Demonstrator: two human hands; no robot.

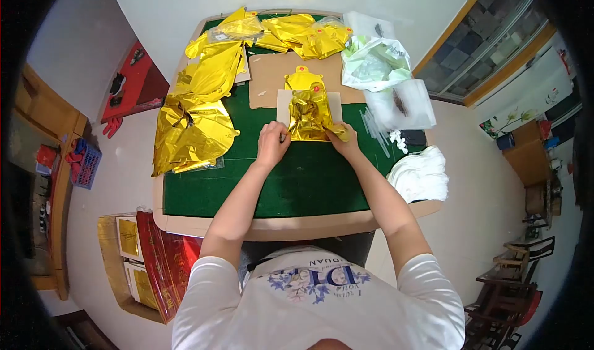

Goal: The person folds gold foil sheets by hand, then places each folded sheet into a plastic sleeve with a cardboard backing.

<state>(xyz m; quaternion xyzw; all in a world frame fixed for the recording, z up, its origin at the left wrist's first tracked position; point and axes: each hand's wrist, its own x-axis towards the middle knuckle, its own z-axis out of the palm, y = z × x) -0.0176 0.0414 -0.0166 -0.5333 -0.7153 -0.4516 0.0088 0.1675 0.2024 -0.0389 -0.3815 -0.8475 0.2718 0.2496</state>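
A shiny gold foil piece [310, 116] with red dots at its top lies on a pale card [283, 106] in the middle of the green table. My right hand [344, 142] pinches the foil's lower right corner, where a crumpled bit sticks up. My left hand [272, 143] rests beside the lower left corner of the card, fingers curled. Something small and dark shows at its fingertips, too small to name. The foil's surface is wrinkled, and its upper end stretches past the card.
More gold foil pieces [198, 130] cover the table's left side and back. Behind the card lies brown cardboard [263, 81]. At right are a plastic bag [376, 62], clear strips [375, 127], small white pieces [398, 141] and a white cloth-like stack [421, 175]. A box [114, 269] stands on the floor.
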